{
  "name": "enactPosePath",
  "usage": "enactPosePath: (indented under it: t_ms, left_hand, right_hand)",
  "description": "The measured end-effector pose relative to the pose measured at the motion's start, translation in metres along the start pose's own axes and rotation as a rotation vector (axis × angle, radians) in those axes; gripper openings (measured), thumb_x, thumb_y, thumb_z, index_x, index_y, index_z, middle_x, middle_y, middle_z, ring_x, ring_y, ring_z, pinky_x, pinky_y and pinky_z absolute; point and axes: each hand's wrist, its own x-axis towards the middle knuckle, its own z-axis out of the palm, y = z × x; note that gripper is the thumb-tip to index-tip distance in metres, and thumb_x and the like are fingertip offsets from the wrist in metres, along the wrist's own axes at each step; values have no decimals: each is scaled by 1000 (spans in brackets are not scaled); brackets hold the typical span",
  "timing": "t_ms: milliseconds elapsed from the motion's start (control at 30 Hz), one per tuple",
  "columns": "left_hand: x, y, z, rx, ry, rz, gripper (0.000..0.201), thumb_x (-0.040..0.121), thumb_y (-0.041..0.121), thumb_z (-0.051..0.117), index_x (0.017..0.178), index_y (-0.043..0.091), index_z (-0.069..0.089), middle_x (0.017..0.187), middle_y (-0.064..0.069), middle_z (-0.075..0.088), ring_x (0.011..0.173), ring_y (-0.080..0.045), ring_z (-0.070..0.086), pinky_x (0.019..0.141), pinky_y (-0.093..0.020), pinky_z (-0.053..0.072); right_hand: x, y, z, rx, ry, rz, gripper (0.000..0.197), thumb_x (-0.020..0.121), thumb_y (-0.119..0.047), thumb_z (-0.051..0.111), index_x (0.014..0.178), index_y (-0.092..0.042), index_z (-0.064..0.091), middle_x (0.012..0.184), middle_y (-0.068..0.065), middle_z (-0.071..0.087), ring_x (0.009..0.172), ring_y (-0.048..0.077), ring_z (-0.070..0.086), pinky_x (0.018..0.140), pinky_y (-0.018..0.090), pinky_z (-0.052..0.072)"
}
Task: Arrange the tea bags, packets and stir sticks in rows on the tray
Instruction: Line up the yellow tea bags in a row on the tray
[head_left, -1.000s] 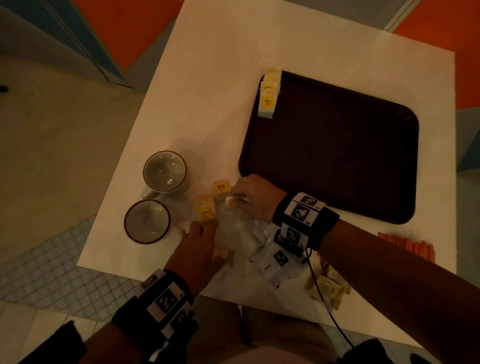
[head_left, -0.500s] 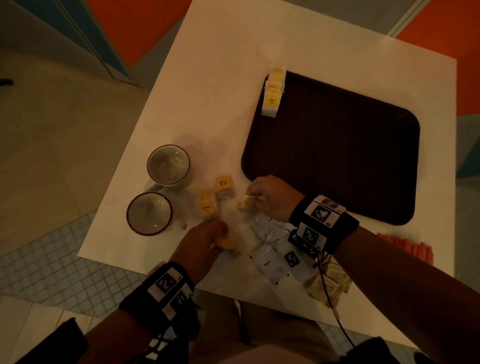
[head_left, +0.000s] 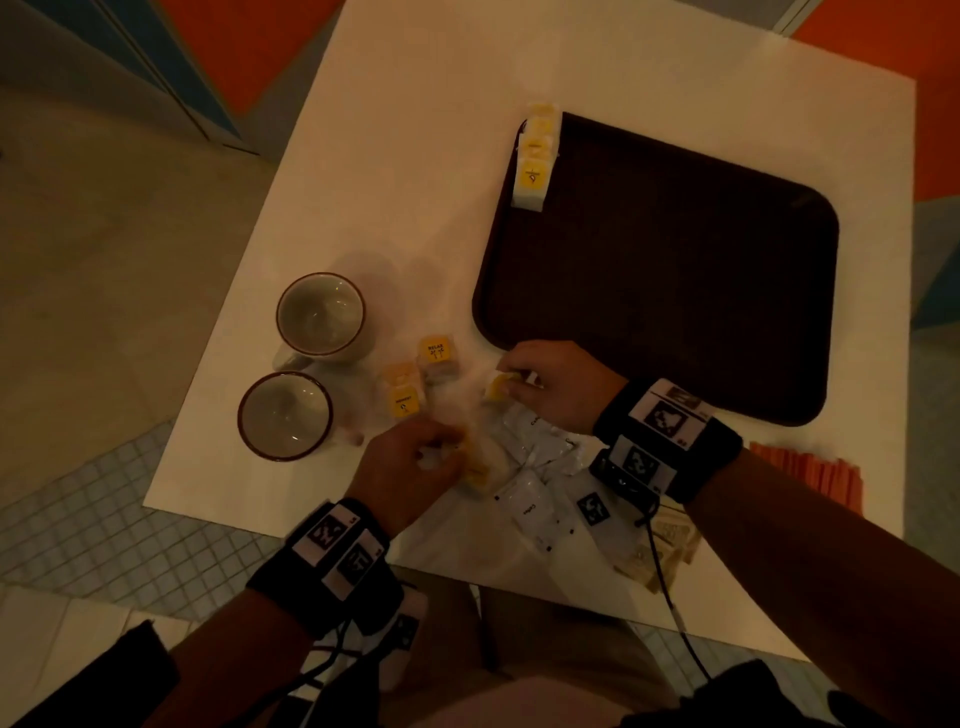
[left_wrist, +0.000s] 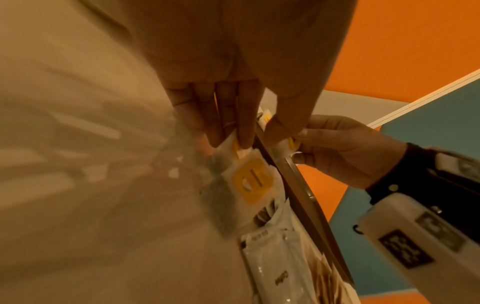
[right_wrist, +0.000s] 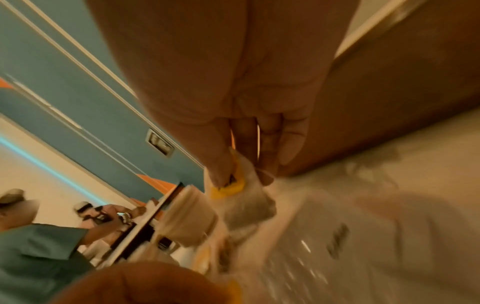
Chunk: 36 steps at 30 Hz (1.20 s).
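Both hands are pinching tea bags on the table: left hand (head_left: 410, 467) one tea bag (left_wrist: 249, 181), right hand (head_left: 561, 384) another tea bag (head_left: 497, 385), just beside the tray (head_left: 675, 291).

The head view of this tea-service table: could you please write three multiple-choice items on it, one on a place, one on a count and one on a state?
1. Where do the orange stir sticks lie?
A. on the tray
B. on the table right of the tray's near corner
C. inside a cup

2. How many cups stand on the table?
A. one
B. two
C. four

3. What is the right hand doing?
A. pinching a yellow-tagged tea bag
B. lying flat on the tray
C. lifting a cup

Answers:
1 B: the stir sticks lie on the table, off the tray.
2 B: one cup and a second cup stand side by side.
3 A: the right hand pinches a tea bag.
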Motion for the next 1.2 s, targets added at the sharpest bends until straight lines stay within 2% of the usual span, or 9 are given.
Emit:
enactPosePath:
  t_ms: [133, 233, 333, 400, 533, 633, 700, 800, 1200]
  left_hand:
    - [0, 6, 2, 66, -93, 11, 36, 69, 26, 77, 102, 19, 65, 98, 8, 56, 89, -8, 52, 71, -9, 38]
    - [0, 8, 5, 139, -132, 70, 18, 75, 19, 72, 91, 15, 68, 96, 3, 61, 88, -9, 53, 77, -18, 41]
    - [-5, 7, 3, 128, -128, 106, 10, 81, 14, 66, 90, 14, 68, 96, 2, 65, 88, -7, 54, 74, -10, 37]
    - [-12, 4, -5, 93, -108, 121, 9, 82, 14, 64, 89, 19, 65, 91, 7, 64, 79, 4, 53, 69, -3, 36]
    - [-27, -9, -25, 92, -128, 107, 28, 81, 18, 66, 97, 33, 48, 85, 16, 62, 84, 12, 53, 67, -9, 40]
    - [-35, -18, -36, 109, -146, 94, 11, 81, 21, 66, 85, 30, 61, 84, 13, 65, 87, 7, 54, 68, -10, 37]
    - [-38, -21, -41, 108, -164, 68, 7, 81, 21, 66, 80, 28, 64, 84, 15, 64, 89, 9, 53, 69, -9, 36]
    - [-40, -23, -42, 117, -174, 70, 10, 81, 22, 65, 80, 31, 62, 84, 23, 60, 87, 15, 52, 69, -7, 35]
    - [-38, -23, -36, 118, -178, 103, 7, 86, 25, 59, 88, 26, 66, 85, 24, 57, 83, 17, 51, 69, -4, 34]
  right_hand:
    - [-15, -10, -12, -10, -108, -46, 25, 92, -22, 52, 109, -6, 61, 108, 7, 60, 91, 15, 53, 77, 23, 38]
    - [-22, -14, -11, -27, -198, -16, 23, 92, -23, 51, 107, -8, 61, 108, 7, 60, 96, 19, 55, 81, 27, 41]
    - [-17, -18, -8, -24, -193, 9, 25, 93, -22, 50, 110, -7, 60, 111, 8, 60, 98, 20, 55, 83, 28, 41]
    - [-7, -23, -6, -7, -171, -7, 26, 93, -22, 50, 113, -8, 59, 107, 6, 61, 94, 18, 55, 81, 29, 43]
    - [26, -42, 3, 11, -208, -77, 26, 90, -22, 54, 112, -8, 61, 97, 2, 58, 88, 15, 52, 75, 25, 38]
    - [48, -54, 20, -29, -207, -89, 24, 87, -25, 58, 105, -11, 65, 113, 7, 59, 99, 21, 53, 84, 28, 41]
    - [59, -59, 32, -155, -194, -75, 25, 84, -32, 59, 104, -19, 67, 133, 5, 47, 117, 27, 41, 96, 39, 38]
    - [70, -63, 43, -360, -223, -35, 22, 84, -33, 56, 105, -31, 64, 145, 2, 31, 126, 31, 26, 97, 45, 28]
    - [67, -60, 43, -207, -156, -164, 21, 86, -11, 52, 105, -10, 62, 116, 11, 57, 108, 29, 53, 91, 35, 36]
